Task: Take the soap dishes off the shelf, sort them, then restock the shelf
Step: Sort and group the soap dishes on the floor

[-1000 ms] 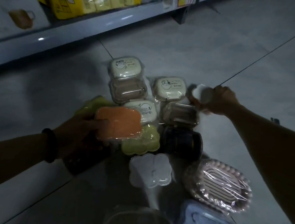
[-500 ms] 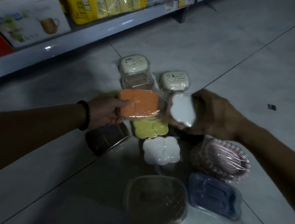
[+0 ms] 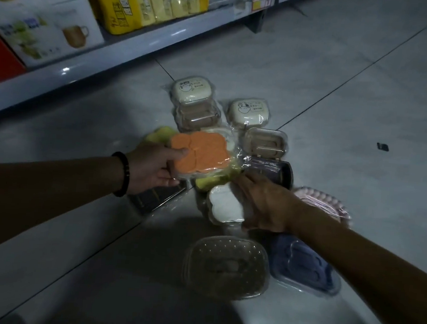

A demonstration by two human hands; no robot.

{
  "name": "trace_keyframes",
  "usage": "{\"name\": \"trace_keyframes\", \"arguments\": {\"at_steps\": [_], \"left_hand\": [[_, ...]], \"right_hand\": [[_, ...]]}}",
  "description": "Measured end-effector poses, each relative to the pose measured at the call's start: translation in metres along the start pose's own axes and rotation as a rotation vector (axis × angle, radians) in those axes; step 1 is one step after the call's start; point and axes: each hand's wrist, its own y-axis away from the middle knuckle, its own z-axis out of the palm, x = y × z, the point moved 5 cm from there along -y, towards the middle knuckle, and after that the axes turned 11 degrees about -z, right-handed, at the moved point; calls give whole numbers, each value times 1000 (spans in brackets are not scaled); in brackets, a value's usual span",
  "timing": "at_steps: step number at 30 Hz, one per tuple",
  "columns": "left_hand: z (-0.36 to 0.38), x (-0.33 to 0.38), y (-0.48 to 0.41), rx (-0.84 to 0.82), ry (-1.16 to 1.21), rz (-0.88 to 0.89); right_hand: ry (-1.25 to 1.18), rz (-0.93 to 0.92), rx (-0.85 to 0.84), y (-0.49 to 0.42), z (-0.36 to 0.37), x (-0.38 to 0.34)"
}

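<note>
Several wrapped soap dishes lie grouped on the grey tiled floor. My left hand (image 3: 152,167) grips an orange clover-shaped dish (image 3: 199,154) and holds it above a yellow-green one (image 3: 212,182). My right hand (image 3: 263,205) holds a white clover-shaped dish (image 3: 225,206) down low by the pile. Around them lie two cream lidded dishes (image 3: 191,89) (image 3: 249,110), clear dishes (image 3: 197,115) (image 3: 265,142), a dark dish (image 3: 271,170), a pink oval dish (image 3: 325,201), a blue dish (image 3: 304,266) and a clear dotted dish (image 3: 226,265).
A low white shelf (image 3: 91,73) runs along the upper left, carrying yellow packs (image 3: 149,1) and boxes printed with mugs (image 3: 44,23). A price tag (image 3: 262,0) hangs on the shelf edge. Bare floor tiles stretch to the right.
My right hand has brought the white dish down from mid-air to the white dish spot below the yellow one. My left hand keeps the orange dish, shifted slightly left.
</note>
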Motion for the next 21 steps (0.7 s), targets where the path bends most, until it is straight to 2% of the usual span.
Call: {"name": "trace_keyframes", "arguments": {"at_steps": [3, 5, 7, 9, 10, 13, 15, 18, 21], "left_hand": [[8, -5, 1, -26, 8, -24], [16, -3, 2, -48, 32, -19], [27, 0, 4, -72, 43, 1], [42, 3, 6, -122, 46, 20], [51, 3, 8, -152, 39, 26], [75, 3, 14, -200, -14, 42], [85, 0, 16, -161, -81, 34], [86, -15, 13, -53, -245, -52], [85, -29, 9, -37, -284, -100]], "right_hand": [[-257, 79, 83, 14, -22, 5], [-451, 208, 280, 32, -47, 18], [-793, 343, 543, 49, -68, 32], [-1101, 445, 657, 60, -70, 39], [-1140, 425, 644, 61, -70, 36], [-1116, 387, 581, 59, -62, 25], [-1043, 401, 567, 59, -53, 27], [-817, 478, 454, 55, -40, 33], [-599, 539, 339, 51, -27, 36]]}}
